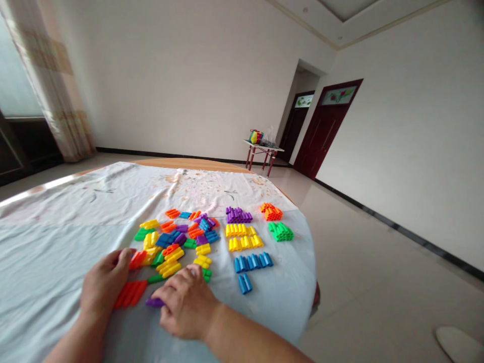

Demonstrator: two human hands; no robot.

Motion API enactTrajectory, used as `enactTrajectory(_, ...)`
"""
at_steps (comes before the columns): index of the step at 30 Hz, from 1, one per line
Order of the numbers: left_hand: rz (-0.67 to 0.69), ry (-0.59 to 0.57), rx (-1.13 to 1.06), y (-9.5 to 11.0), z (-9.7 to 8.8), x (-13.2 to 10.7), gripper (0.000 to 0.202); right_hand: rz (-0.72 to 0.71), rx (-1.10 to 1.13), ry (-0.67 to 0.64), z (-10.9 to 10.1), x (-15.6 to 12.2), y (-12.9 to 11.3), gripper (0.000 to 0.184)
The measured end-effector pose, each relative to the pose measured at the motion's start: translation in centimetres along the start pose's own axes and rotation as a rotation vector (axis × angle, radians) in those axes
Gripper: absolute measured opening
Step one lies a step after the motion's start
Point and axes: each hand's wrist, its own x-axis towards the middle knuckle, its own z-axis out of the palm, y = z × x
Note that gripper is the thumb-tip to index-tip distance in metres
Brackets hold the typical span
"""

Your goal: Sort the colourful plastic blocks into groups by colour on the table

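Note:
A heap of mixed plastic tube blocks (177,242) lies on a round table covered with a pale cloth (75,222). My left hand (104,285) rests at the heap's near left edge, fingers curled, fingertips touching an orange block (136,259). A row of joined orange blocks (130,294) lies just right of that hand. My right hand (185,302) is curled with fingers together over a purple block (154,302) that pokes out to its left. Sorted rows sit to the right: purple (238,215), yellow (244,237), blue (252,262), orange (271,212), green (280,231).
The table's right edge (310,262) drops to a tiled floor. A small red-legged side table (262,149) with bags stands by the far wall near two dark red doors (327,128). A curtain (53,85) hangs at the left. A pale slipper (459,344) lies at the bottom right.

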Motion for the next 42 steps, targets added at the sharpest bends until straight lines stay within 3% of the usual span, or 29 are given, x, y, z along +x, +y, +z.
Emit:
enactTrajectory(9,-0.003,-0.036,-0.042,0.6,0.8,-0.8,0.042,0.241,0.062,0.161,-0.7,-2.7,2.6,0.029)
enactTrajectory(13,0.009,-0.036,-0.067,0.5,1.1,-0.9,0.043,0.187,0.09,0.171,-0.9,-2.9,2.4,0.04)
enactTrajectory(20,0.046,-0.058,-0.093,0.4,1.5,-1.3,0.042,0.12,0.147,0.096,-0.4,-2.3,1.9,0.031)
enactTrajectory(26,0.05,-0.059,-0.083,0.9,1.3,-1.6,0.041,0.221,0.202,0.134,-0.6,-2.0,1.2,0.03)
enactTrajectory(32,0.033,-0.054,-0.084,1.1,1.3,-1.5,0.043,0.284,0.11,0.18,-0.6,-2.1,1.5,0.02)
enactTrajectory(35,0.021,-0.048,-0.087,1.0,1.3,-1.4,0.043,0.215,0.142,0.17,-1.3,-2.3,1.7,0.027)
enactTrajectory(39,-0.013,-0.043,-0.095,0.9,1.1,-1.4,0.042,0.114,0.166,0.055,-1.7,-2.6,1.8,0.048)
enactTrajectory(42,-0.029,-0.062,-0.092,1.1,0.7,-1.3,0.041,0.09,0.148,-0.002,-1.2,-2.7,2.1,0.048)
